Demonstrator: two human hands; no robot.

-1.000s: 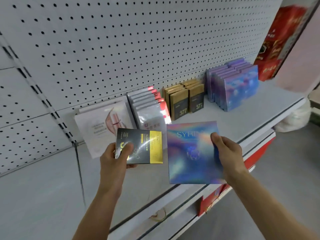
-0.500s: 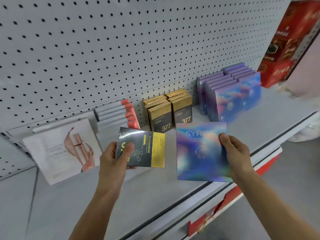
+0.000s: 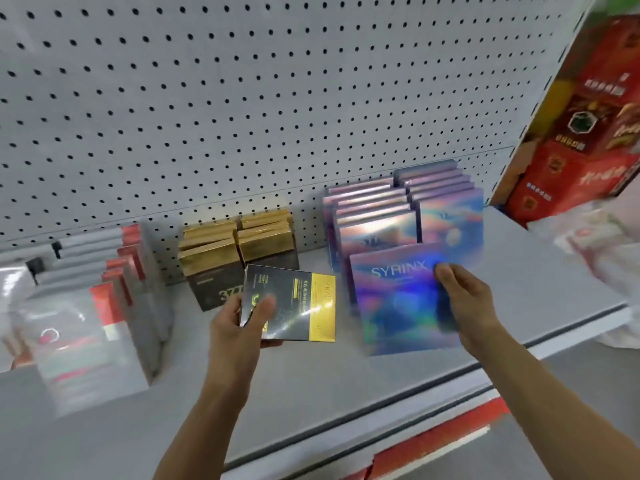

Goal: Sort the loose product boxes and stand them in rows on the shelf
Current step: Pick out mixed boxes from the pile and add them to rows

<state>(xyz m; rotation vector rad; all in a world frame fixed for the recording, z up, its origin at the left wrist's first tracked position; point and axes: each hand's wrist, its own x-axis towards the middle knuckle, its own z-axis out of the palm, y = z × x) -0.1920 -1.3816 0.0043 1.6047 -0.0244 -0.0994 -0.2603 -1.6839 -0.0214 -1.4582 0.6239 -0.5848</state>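
Standing in rows on the grey shelf (image 3: 540,282) are the holographic boxes (image 3: 377,223) at the right, the gold-topped black boxes (image 3: 239,247) in the middle and the silver-and-red boxes (image 3: 104,271) at the left, all against the pegboard (image 3: 242,98). My left hand (image 3: 239,327) pinches a black-and-gold box (image 3: 298,303), thumb on its face, just in front of the gold-topped rows. My right hand (image 3: 467,306) grips the right edge of a holographic SYRINX box (image 3: 394,299), held upright just before its matching row, forearm reaching in from the lower right.
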